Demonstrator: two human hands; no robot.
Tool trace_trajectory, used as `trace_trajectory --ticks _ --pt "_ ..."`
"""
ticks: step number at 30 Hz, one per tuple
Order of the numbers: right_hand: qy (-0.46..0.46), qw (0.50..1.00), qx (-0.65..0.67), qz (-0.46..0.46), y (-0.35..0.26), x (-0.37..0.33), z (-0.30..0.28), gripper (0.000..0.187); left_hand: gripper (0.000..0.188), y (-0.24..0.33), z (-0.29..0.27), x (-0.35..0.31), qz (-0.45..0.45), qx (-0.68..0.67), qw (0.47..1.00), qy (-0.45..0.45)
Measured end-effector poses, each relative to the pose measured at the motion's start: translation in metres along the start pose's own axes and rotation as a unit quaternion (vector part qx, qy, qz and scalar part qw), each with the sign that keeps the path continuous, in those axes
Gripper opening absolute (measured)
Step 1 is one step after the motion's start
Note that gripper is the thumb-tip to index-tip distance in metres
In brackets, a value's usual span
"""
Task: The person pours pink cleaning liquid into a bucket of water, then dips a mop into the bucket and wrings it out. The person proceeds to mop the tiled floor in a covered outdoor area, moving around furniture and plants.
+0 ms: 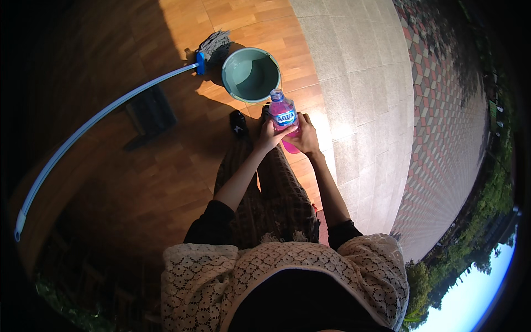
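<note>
Both my hands are wrapped round a clear plastic bottle (285, 106) of pink liquid, with a blue label about its middle. My left hand (270, 136) grips it from the left, thumb across the front. On the other side my right hand (306, 136) closes round its lower part. The bottle's neck looks uncapped and points away from me. Just beyond it, a green-grey bucket (235, 69) stands on the floor, and the neck overlaps its near rim from this view.
A mop with grey strands (214, 46) and a long blue handle (108, 107) lies left of the bucket. My shoe (238, 122) stands near the bucket on wood-look tiles (260, 19). Pale tiles (354, 83) and patterned paving (434, 110) stretch to the right. A dark flat object (150, 113) lies at left.
</note>
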State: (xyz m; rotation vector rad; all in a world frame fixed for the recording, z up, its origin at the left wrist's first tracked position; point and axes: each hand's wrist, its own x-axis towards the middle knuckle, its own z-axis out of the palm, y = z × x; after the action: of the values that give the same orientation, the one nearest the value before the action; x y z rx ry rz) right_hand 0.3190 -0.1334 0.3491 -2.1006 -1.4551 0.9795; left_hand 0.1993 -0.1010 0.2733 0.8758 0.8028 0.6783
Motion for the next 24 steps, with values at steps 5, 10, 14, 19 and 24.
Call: trace_trajectory --ticks 5,10,14,19,24 --pt "-0.012 0.999 -0.045 0.019 0.016 -0.001 0.003 0.064 0.043 -0.007 0.001 0.002 -0.024 -0.019 1.000 0.003" --pt "-0.014 0.994 -0.082 0.064 0.001 0.001 -0.002 0.065 0.037 -0.006 0.002 0.003 -0.042 -0.093 0.995 -0.018" --pt "-0.019 0.990 -0.105 0.091 -0.001 0.002 -0.005 0.066 0.033 -0.003 0.002 0.006 -0.058 -0.096 0.993 -0.036" --pt "-0.019 0.988 -0.119 0.096 0.002 0.003 -0.003 0.066 0.033 -0.001 0.001 0.008 -0.088 -0.079 0.992 -0.040" --pt "-0.022 0.987 -0.119 0.103 -0.006 0.007 -0.003 0.066 0.032 -0.001 -0.002 0.011 -0.089 -0.092 0.991 -0.036"
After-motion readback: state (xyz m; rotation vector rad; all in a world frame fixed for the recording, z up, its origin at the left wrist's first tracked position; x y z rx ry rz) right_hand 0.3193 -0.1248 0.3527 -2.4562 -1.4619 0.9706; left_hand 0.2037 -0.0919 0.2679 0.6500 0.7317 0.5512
